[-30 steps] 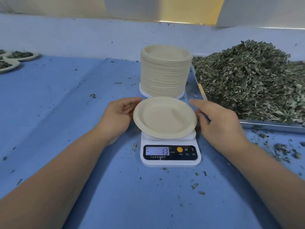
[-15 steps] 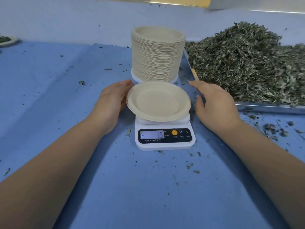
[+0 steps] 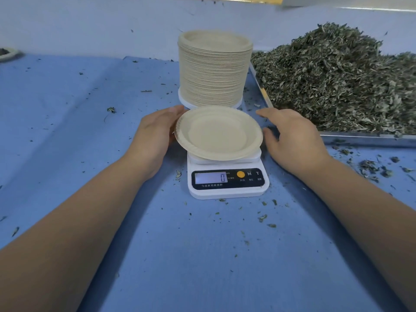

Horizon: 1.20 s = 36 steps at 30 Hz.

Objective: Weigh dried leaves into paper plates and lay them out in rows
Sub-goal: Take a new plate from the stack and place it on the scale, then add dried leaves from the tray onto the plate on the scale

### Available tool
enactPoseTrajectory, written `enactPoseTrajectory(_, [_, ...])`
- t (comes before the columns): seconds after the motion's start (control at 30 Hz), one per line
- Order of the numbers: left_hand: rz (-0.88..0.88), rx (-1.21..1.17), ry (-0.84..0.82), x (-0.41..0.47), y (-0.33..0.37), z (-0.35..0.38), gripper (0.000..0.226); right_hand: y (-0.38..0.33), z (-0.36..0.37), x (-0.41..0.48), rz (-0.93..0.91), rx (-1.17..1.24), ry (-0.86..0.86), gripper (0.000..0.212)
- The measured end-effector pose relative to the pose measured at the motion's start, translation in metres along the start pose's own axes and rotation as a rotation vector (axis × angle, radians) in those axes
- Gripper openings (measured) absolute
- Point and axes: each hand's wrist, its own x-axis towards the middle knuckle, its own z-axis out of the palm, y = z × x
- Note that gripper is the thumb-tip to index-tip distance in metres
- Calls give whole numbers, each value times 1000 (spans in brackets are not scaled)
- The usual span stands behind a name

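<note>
Here, an empty paper plate (image 3: 218, 132) sits on the platform of a small white kitchen scale (image 3: 227, 191). The scale stands near the middle of a blue cloth (image 3: 67, 131) that covers the table. The plate is wider than the platform and hangs over its edges. The display (image 3: 210, 177) of the scale shows 0, and a round orange button (image 3: 240, 174) is just beside it.

I take the plate as the centre of the clock, with 12 pointing away from the person. At 12 o'clock, just behind the scale, a tall stack of plates (image 3: 215, 68) stands on a white round base. From 1 to 3 o'clock a big pile of dried leaves (image 3: 337, 82) lies in a metal tray (image 3: 364, 138), and the near rim of the tray is visible.

At 9 o'clock is the left hand (image 3: 155, 134). Its fingers are released and almost straight, and they lie along the left rim of the plate. I cannot tell if they really touch it. At 3 o'clock is the right hand (image 3: 292, 136), a little blurred. Its fingers are spread and relaxed, they grasp nothing, and a narrow gap separates them from the plate.

Far away at 10 o'clock, at the edge of the view, a part of another plate (image 3: 6, 54) with dark leaves appears. Small leaf crumbs (image 3: 371, 170) are scattered on the cloth, most of them at 4 o'clock.
</note>
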Motion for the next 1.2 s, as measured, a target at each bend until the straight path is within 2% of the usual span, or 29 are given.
enactPoseTrajectory(0.2, [-72,-50,93,4,-2,-1,21,-2,-6,0,29,35,-62,50])
enactPoseTrajectory(0.33, [-59,-33,79,4,-2,1,28,4,-15,16,94,36,6,41])
enactPoseTrajectory(0.43, [-74,-66,109,7,-7,-2,25,16,-20,52,194,-31,-17,47])
enactPoseTrajectory(0.5, [-88,-92,130,9,-9,-2,32,28,-23,80,219,-80,-25,55])
enactPoseTrajectory(0.57, [-95,-100,135,10,-10,-3,37,43,-25,110,208,-248,-15,61])
enactPoseTrajectory(0.67, [-98,-106,140,10,-11,-2,22,68,-24,144,285,-596,-149,79])
enactPoseTrajectory(0.77, [-91,-103,153,10,-11,-1,20,95,-17,157,426,-672,-311,93])
enactPoseTrajectory(0.87, [-90,-109,152,11,-10,0,21,109,-5,150,421,-674,-384,73])
enactPoseTrajectory(0.97, [-83,-102,148,11,-11,0,24,109,6,140,316,-725,-285,52])
enactPoseTrajectory(1.1, [-87,-91,157,12,-11,0,24,96,2,138,201,-654,-230,43])
enactPoseTrajectory(1.2, [-90,-81,158,11,-11,0,25,87,-9,140,144,-532,-120,38])
